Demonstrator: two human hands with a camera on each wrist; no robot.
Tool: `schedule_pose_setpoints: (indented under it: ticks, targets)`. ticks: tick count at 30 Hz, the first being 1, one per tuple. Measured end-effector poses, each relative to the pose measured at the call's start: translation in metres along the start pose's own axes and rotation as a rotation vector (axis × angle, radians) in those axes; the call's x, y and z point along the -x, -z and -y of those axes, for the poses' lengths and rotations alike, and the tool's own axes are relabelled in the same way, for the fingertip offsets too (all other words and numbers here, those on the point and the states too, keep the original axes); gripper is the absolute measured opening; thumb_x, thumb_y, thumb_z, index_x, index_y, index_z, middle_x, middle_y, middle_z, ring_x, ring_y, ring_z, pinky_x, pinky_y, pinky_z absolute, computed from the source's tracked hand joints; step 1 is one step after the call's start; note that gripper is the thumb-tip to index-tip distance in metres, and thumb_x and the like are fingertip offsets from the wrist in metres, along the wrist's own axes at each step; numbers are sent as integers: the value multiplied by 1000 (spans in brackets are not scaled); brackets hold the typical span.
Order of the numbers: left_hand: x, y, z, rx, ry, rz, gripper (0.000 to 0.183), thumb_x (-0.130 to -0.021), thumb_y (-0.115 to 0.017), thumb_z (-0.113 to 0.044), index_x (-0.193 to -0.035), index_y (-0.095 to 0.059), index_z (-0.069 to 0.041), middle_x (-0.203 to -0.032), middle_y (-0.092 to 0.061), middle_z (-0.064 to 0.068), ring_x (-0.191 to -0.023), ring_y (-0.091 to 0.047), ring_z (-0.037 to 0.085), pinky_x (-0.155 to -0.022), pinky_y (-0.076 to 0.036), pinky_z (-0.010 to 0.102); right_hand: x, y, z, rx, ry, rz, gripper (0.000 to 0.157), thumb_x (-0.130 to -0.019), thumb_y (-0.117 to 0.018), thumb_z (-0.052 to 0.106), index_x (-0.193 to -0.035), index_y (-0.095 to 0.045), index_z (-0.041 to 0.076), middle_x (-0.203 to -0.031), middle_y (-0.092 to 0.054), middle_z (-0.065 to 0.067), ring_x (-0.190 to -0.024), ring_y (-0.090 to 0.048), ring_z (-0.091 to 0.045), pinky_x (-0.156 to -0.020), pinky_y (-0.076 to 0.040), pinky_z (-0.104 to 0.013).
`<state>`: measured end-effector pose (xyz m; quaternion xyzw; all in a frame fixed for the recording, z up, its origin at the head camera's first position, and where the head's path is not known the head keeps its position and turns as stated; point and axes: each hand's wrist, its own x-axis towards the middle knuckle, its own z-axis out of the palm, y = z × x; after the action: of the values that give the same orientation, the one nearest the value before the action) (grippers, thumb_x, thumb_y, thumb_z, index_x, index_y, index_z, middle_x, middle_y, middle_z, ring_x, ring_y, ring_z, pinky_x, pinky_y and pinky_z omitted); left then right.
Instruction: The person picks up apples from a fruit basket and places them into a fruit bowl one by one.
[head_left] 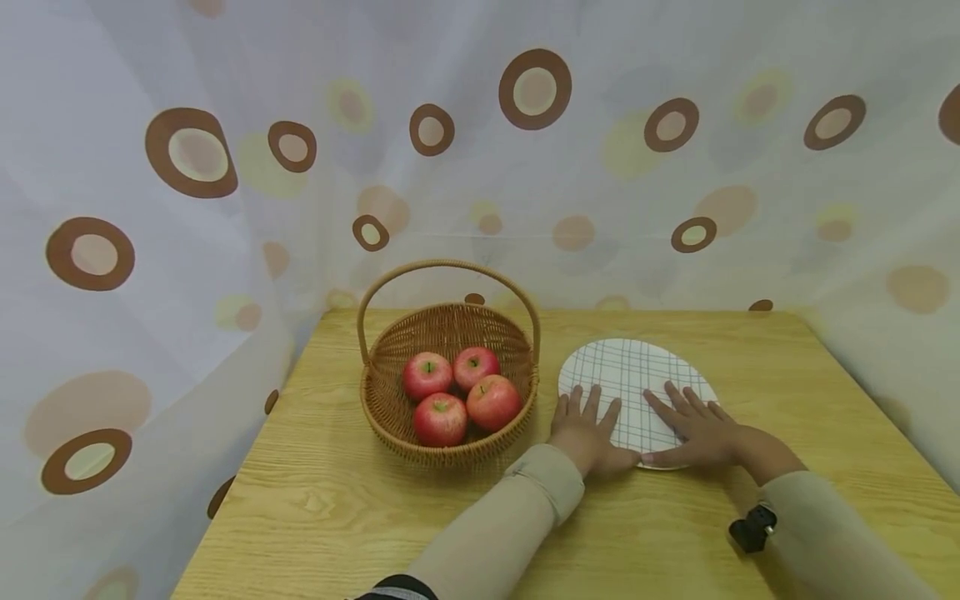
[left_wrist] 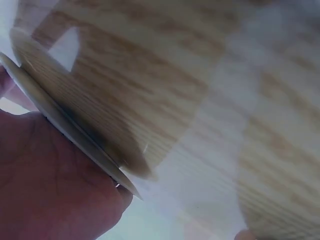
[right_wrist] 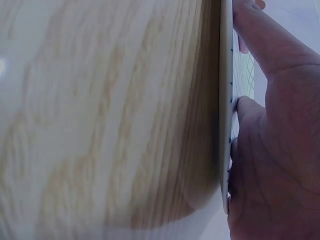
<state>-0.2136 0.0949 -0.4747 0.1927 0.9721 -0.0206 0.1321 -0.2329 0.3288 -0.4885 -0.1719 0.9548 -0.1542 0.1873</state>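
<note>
Resting with left grip [head_left: 587,439] spread on near left side of round checked plate [head_left: 632,390]; resting likewise with right grip [head_left: 701,437], spread, on near right side; nearly meeting at the near rim with both thumbs; noting plate lying on table [head_left: 315,517], just right of wicker basket [head_left: 450,323] containing four red apples [head_left: 440,421].

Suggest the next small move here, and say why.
Probably lift the left hand toward the four round red apples: it is the hand nearer their brown woven wicker basket, while both it and the right hand simply rest on the round white grid-patterned plate.
</note>
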Motion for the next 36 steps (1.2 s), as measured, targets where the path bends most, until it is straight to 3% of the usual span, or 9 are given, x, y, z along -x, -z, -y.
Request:
schedule_pose_setpoints:
  ticks: [7,14,23,30,36]
  targets:
    - [-9,-13,1,39,12,29,89,-95,-33,-88,-170,-9,-46,-180,-5,-8,-168,-6,22,-136,-9,41,2,-1,8,6,-17,13,118,-88,-72,71,-171,-16,10,-173,3,-35,-156,6,-64,-119,5,-84]
    - [-5,-14,5,76,12,40,89,-95,-37,-86,-170,-12,-45,-181,-6,-8,-168,-5,23,-136,-8,43,2,-6,10,-10,-5,6,117,-89,-70,73,-172,-13,14,-174,4,-34,-157,8,-62,-119,6,-83]
    - [-16,-32,6,33,11,65,94,-93,-31,-91,-170,-3,-45,-181,1,-7,-168,1,24,-136,-5,44,6,-9,20,19,-12,22,117,-89,-72,71,-171,-14,10,-173,4,-36,-156,8,-64,-119,4,-84]
    - [-12,-35,11,31,20,47,94,-92,-32,-92,-170,-6,-46,-181,-2,-7,-168,-3,23,-136,-8,43,2,-19,12,-19,36,-5,114,-90,-70,71,-173,-11,20,-174,6,-34,-156,11,-63,-117,9,-85]
    - [-8,-35,16,74,14,46,92,-93,-36,-89,-169,-8,-46,-181,-3,-7,-168,-2,23,-136,-6,41,2,-22,18,-24,41,-5,117,-88,-71,72,-173,-9,19,-174,7,-33,-156,12,-62,-117,10,-85]
